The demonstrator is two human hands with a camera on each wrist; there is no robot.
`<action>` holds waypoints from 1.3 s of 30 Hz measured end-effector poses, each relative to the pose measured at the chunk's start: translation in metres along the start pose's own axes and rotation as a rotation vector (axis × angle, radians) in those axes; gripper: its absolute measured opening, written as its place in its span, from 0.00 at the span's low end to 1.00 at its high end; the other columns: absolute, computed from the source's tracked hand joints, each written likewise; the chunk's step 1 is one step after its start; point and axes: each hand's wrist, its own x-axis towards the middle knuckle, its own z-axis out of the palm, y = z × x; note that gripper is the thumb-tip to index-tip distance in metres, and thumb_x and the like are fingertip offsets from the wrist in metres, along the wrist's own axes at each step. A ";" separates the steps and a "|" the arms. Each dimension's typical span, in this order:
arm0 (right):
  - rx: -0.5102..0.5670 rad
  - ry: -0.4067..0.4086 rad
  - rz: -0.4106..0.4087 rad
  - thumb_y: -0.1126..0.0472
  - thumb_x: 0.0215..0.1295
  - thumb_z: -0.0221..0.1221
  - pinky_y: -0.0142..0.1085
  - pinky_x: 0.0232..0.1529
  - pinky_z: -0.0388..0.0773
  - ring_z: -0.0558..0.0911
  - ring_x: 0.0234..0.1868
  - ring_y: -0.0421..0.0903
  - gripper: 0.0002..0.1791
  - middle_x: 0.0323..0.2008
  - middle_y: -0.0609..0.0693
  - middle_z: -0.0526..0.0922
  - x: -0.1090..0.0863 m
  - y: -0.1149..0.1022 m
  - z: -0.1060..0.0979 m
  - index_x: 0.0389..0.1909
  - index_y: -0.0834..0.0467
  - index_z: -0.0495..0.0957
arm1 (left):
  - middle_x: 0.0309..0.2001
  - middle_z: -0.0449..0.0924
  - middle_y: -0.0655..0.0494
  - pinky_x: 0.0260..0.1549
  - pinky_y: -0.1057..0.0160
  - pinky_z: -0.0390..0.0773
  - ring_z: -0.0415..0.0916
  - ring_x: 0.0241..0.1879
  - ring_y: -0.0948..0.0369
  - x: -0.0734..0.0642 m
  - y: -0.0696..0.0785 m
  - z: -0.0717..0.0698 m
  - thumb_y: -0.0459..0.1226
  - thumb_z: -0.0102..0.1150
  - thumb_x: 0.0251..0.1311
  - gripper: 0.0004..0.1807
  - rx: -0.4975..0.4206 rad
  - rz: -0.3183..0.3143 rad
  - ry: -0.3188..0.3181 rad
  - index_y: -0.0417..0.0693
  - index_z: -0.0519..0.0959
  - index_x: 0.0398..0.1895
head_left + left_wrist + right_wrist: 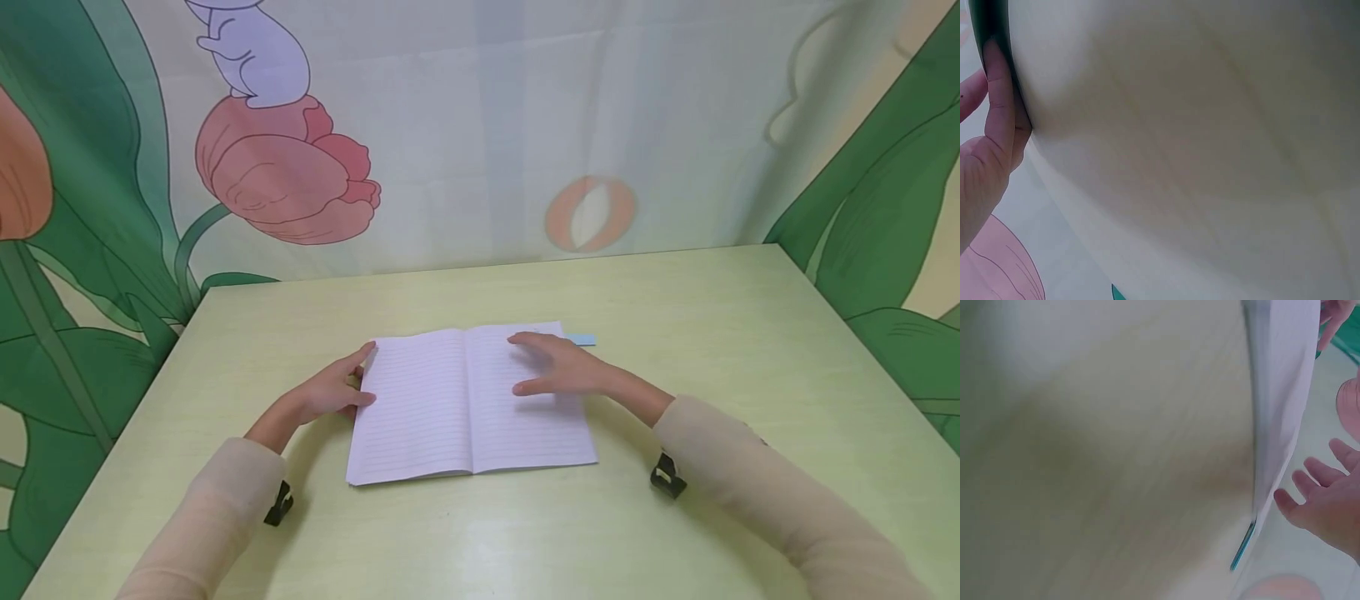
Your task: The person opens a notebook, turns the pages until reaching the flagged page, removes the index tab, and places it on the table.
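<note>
An open notebook [420, 408] with ruled white pages lies on the table. My left hand [337, 390] holds its left edge, thumb on the page margin and index fingertip at the upper left corner. In the left wrist view, the fingers of that left hand [997, 119] lie against the notebook's dark green cover [991, 19]. Over the right page hovers my right hand [562, 367], fingers spread and holding nothing. The right wrist view shows this right hand [1325, 494] apart from the page. A light blue strip [581, 339] sticks out past the notebook's right edge, near the top.
The notebook sits mid-way across a pale yellow-green table [480, 542]. Behind the table hangs a curtain [450, 150] printed with flowers, leaves and an animal figure. Black wrist mounts [667, 477] show under both sleeves.
</note>
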 end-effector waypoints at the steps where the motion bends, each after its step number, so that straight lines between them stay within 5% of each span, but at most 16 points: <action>1: -0.034 0.002 0.002 0.45 0.50 0.65 0.49 0.63 0.48 0.53 0.67 0.55 0.47 0.66 0.58 0.56 -0.003 0.004 -0.004 0.67 0.59 0.56 | 0.50 0.57 0.36 0.31 0.61 0.74 0.71 0.34 0.54 0.001 0.002 0.000 0.26 0.56 0.56 0.47 0.005 0.003 -0.001 0.46 0.37 0.72; 9: -0.318 -0.031 0.090 0.37 0.45 0.64 0.64 0.57 0.42 0.40 0.68 0.59 0.60 0.69 0.62 0.41 -0.021 0.021 -0.025 0.70 0.62 0.43 | 0.52 0.56 0.35 0.32 0.60 0.75 0.72 0.33 0.54 0.010 0.012 0.004 0.26 0.55 0.56 0.47 0.013 0.019 -0.013 0.46 0.37 0.71; 15: -0.436 -0.120 0.134 0.30 0.42 0.61 0.64 0.58 0.36 0.36 0.69 0.57 0.65 0.70 0.60 0.37 -0.025 0.033 -0.026 0.70 0.63 0.39 | 0.53 0.56 0.35 0.32 0.61 0.74 0.72 0.31 0.55 0.009 0.012 0.008 0.27 0.56 0.56 0.46 0.038 0.014 -0.011 0.45 0.37 0.71; 21: -0.439 -0.191 0.142 0.28 0.42 0.59 0.62 0.59 0.34 0.35 0.69 0.55 0.66 0.70 0.58 0.36 -0.019 0.034 -0.022 0.70 0.63 0.36 | 0.51 0.56 0.35 0.31 0.60 0.74 0.71 0.31 0.55 0.001 0.006 0.007 0.28 0.57 0.56 0.47 0.038 0.020 -0.008 0.44 0.38 0.71; 39: -0.377 -0.188 0.131 0.34 0.43 0.63 0.60 0.60 0.35 0.39 0.70 0.52 0.65 0.70 0.56 0.42 -0.014 0.026 -0.022 0.71 0.59 0.34 | 0.53 0.55 0.34 0.31 0.60 0.73 0.70 0.33 0.54 -0.002 0.004 0.008 0.29 0.57 0.56 0.47 0.069 0.015 0.005 0.43 0.38 0.71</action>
